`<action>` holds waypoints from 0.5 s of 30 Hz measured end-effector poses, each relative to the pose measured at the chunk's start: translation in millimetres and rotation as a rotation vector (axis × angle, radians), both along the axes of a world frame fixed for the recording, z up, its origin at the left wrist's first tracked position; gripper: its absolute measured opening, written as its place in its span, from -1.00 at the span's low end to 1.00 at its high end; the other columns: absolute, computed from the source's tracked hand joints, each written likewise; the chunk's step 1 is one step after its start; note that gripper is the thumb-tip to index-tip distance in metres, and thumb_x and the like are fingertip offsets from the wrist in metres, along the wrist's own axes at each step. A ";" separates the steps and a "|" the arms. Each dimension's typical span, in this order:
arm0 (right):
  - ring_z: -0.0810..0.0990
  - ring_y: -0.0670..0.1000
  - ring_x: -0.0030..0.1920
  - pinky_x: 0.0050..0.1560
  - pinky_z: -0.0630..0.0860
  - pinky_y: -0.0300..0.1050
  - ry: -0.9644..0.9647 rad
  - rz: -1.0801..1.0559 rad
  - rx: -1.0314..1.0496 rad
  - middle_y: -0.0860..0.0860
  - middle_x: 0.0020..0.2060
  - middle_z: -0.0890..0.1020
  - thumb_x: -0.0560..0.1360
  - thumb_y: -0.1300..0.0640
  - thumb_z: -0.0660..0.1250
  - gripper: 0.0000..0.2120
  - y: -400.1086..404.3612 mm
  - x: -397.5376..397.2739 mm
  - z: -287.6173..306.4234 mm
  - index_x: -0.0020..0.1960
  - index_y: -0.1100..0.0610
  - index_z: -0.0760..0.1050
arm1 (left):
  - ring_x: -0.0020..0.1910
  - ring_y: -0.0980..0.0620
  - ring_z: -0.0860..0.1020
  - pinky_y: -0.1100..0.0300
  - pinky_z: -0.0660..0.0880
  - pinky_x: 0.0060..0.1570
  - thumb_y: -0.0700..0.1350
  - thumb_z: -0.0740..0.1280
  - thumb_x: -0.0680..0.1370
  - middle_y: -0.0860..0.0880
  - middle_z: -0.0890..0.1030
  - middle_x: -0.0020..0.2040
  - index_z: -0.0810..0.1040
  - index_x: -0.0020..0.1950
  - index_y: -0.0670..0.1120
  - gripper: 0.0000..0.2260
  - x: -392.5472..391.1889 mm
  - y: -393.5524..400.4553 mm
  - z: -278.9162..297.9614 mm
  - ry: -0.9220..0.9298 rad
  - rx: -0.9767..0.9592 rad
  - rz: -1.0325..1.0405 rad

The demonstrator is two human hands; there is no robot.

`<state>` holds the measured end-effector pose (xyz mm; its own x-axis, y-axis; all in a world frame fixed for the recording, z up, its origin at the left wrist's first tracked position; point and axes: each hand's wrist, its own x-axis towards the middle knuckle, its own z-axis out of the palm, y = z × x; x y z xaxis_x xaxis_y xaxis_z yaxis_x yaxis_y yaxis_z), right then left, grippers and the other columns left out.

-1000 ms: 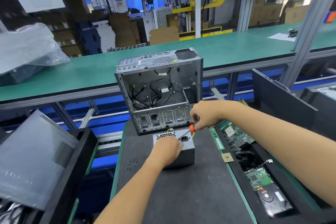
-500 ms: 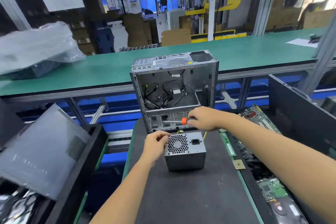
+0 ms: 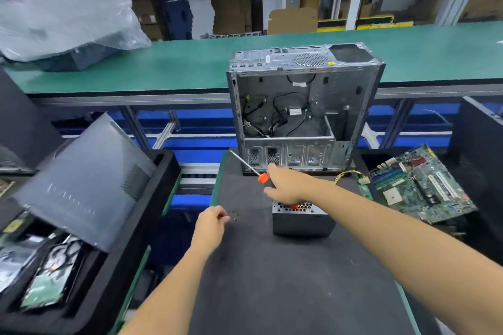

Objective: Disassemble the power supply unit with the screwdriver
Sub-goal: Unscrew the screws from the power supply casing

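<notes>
The grey power supply unit (image 3: pixel 302 221) stands on the black work mat (image 3: pixel 285 280), its perforated top face showing orange inside. My right hand (image 3: pixel 288 185) is just above its far edge and grips the screwdriver (image 3: pixel 251 168) by its orange-and-black handle, the shaft pointing up and left. My left hand (image 3: pixel 211 226) is left of the unit, fingertips pinched together beside several small screws (image 3: pixel 234 215) on the mat. What the fingertips hold is too small to make out.
An empty computer case (image 3: pixel 304 106) with loose cables stands behind the unit. A motherboard (image 3: pixel 419 185) lies at the right. A black bin (image 3: pixel 89 266) at the left holds a grey side panel (image 3: pixel 87 179) and hard drives. A green conveyor (image 3: pixel 190 62) runs behind.
My left hand left the unit and moved left to the screws on the mat. My right hand swung the screwdriver away, its shaft now pointing up-left. The camera moved closer.
</notes>
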<state>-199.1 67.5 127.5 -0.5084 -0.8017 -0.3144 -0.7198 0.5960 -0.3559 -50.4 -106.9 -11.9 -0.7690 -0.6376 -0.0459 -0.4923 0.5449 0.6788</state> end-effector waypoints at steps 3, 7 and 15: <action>0.43 0.04 -0.34 -0.35 0.30 -0.05 -0.011 0.000 0.001 0.07 -0.27 0.50 0.60 -0.01 0.17 -0.79 -9.4 -3.3 -10.4 0.02 0.11 0.22 | -0.08 -0.04 0.54 0.17 0.46 -0.02 -0.27 0.33 0.53 -0.07 0.60 -0.08 0.61 -0.09 -0.16 -0.93 0.8 -4.0 -13.4 -0.070 -0.046 -0.019; 0.40 0.03 -0.33 -0.34 0.28 -0.05 -0.043 -0.003 -0.024 0.06 -0.26 0.48 0.59 -0.02 0.17 -0.79 -10.7 -10.6 -17.8 0.01 0.12 0.24 | -0.02 -0.08 0.54 0.12 0.47 0.04 -0.31 0.26 0.52 -0.09 0.61 -0.03 0.63 -0.03 -0.17 -0.84 -0.3 -3.1 -22.9 -0.106 -0.101 -0.054; 0.39 0.02 -0.33 -0.30 0.30 -0.04 -0.111 -0.002 -0.025 0.06 -0.25 0.50 0.58 -0.02 0.16 -0.81 -11.2 -17.7 -19.0 -0.03 0.09 0.25 | -0.09 -0.08 0.54 0.08 0.50 -0.08 -0.27 0.25 0.53 -0.04 0.60 -0.07 0.54 -0.05 -0.12 -0.89 4.5 2.4 -27.1 -0.118 -0.166 -0.061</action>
<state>-216.8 56.3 108.4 -0.4730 -0.8090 -0.3489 -0.6742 0.5873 -0.4478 -45.9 -104.5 -39.0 -0.8020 -0.5963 -0.0361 -0.5257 0.6758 0.5167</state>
